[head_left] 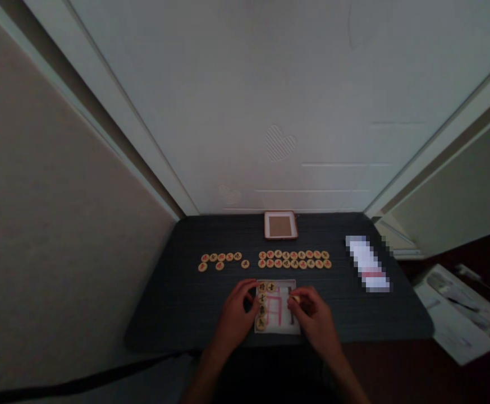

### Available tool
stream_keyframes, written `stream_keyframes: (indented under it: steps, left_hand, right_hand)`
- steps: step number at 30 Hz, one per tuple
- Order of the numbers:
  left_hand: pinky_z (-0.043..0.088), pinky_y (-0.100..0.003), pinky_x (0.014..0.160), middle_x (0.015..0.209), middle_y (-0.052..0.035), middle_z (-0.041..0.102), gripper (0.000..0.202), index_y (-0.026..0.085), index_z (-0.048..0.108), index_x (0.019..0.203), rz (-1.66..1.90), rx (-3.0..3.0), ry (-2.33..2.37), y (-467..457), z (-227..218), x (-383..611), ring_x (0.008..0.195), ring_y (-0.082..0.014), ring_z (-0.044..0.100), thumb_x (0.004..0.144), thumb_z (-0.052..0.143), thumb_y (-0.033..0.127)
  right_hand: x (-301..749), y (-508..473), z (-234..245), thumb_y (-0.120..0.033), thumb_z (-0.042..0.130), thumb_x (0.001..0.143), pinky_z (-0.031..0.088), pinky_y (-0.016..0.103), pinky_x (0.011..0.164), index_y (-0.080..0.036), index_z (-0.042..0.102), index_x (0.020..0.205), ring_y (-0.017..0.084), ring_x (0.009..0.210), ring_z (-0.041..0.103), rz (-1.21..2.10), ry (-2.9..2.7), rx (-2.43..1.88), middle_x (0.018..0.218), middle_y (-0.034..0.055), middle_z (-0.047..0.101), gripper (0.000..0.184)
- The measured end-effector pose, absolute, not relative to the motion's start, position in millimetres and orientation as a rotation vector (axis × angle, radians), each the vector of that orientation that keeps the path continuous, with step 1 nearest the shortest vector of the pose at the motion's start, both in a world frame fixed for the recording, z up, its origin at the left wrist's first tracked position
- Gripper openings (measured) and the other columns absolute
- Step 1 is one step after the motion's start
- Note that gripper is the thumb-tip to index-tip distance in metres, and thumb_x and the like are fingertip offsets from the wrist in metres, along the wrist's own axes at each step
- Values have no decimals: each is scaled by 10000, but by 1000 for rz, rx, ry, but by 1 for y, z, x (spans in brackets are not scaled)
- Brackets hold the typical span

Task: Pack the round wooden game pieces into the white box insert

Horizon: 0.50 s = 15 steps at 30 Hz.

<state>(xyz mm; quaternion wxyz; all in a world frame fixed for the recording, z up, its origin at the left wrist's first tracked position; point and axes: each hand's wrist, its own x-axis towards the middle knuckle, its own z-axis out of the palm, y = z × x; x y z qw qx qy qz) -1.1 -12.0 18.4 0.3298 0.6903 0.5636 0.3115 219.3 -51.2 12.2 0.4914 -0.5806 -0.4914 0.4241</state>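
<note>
Head view: which step is this?

Filling the box (275, 315), I'd judge: five round pieces (262, 310) sit inside, four down the left edge, one beside the uppermost

What's being held?

The right hand (315, 315) pinches what seems another piece (297, 299) over the box's right side; the left hand (237, 315) curves at the left rim, thumb and fingers parted, whether gripping I can't tell

And the next move?

Probably calls for lowering that piece flat beside the others, without nudging them

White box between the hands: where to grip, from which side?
The white box lies flat and open, round pieces lining its left inside; probably best gripped by its left and right sides, coming in from outside.
</note>
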Motion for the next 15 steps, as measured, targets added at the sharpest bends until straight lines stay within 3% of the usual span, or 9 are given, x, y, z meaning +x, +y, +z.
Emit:
stream_keyframes:
  steps: [11, 15]
  left_hand:
    - [554, -338, 892, 1278, -51, 650, 332, 272, 689, 1198, 880, 1823, 1434, -18, 42, 11, 818, -157, 665, 888, 591, 202]
    - [546, -317, 883, 1197, -47, 698, 275, 272, 711, 1155, 856, 1824, 1281, -21, 55, 26, 841, -171, 672, 905, 603, 232]
  right_hand:
    - [220, -50, 17, -523, 670, 904, 578, 304, 683, -219, 741, 961, 209, 766, 701, 1055, -1194, -1404, 877, 39, 665, 318]
    - [220, -50, 18, -509, 615, 947, 586, 313, 721, -227, 752, 1014, 205, 776, 708, 1057, -1216, -1379, 937, 52, 683, 320]
